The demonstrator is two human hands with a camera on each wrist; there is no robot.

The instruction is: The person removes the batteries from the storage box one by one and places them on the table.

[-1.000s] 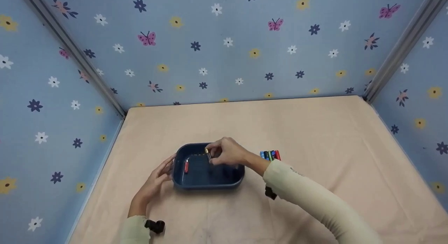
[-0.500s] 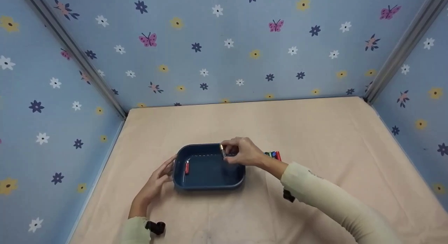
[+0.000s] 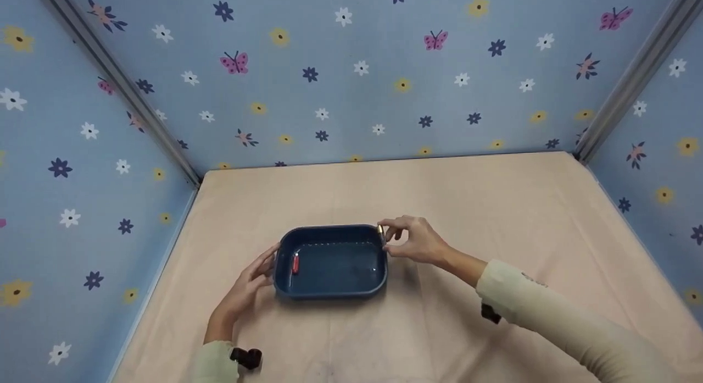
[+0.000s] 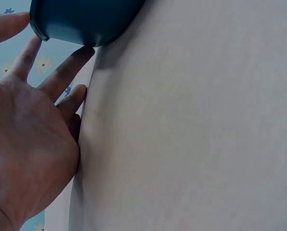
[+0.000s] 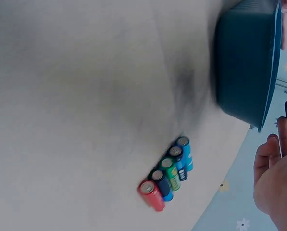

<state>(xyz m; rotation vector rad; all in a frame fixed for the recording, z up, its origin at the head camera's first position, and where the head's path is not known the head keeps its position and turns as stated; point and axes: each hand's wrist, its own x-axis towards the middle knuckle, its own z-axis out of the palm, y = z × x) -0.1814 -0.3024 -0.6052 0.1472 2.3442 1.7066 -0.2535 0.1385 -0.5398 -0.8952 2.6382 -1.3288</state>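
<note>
One red battery (image 3: 295,263) lies at the left of the dark blue tray (image 3: 329,290) at frame centre, w/ the right hand (image 3: 416,241) pinching a black battery (image 3: 380,231) at its upper-right rim (not inside), left hand (image 3: 248,284) flat vs. the left wall, and a row of batteries (image 5: 169,179) on the cloth.

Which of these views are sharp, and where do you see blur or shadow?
Head view: evenly lit and sharp, soft shadow right of the blue tray. Left wrist view: left hand close and soft, tray underside dark. Right wrist view: batteries fairly crisp, tray edge blurred, grey shadow beside it.
</note>
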